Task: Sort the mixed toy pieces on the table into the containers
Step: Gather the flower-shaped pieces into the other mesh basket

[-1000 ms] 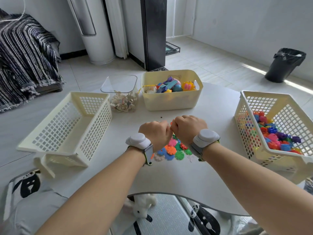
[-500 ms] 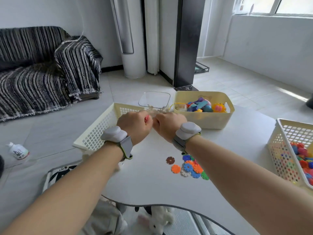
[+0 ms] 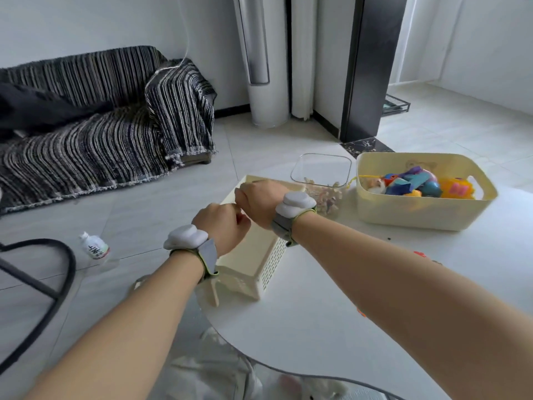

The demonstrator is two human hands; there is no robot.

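Observation:
Both my hands are closed fists held over the empty cream mesh basket (image 3: 272, 262) at the table's left edge. My left hand (image 3: 226, 226) is nearer to me, and my right hand (image 3: 259, 202) is just beyond it, nearly touching. Whatever small toy pieces they grip are hidden inside the fingers. A clear container (image 3: 320, 157) with pale pieces stands behind the basket. To the right is a cream tub (image 3: 418, 210) of coloured toys. A few red toy pieces (image 3: 418, 253) peek out beside my right forearm.
The white round table (image 3: 317, 319) ends just left of the mesh basket. On the floor lie a small bottle (image 3: 95, 246) and a black curved frame (image 3: 62, 272). A striped sofa (image 3: 86, 125) stands at the far left. A plush toy (image 3: 313, 391) lies under the table.
Both fists rose from the pile of flower pieces and moved left over the mesh basket. My view swung left, so the right basket and the pile left the frame.

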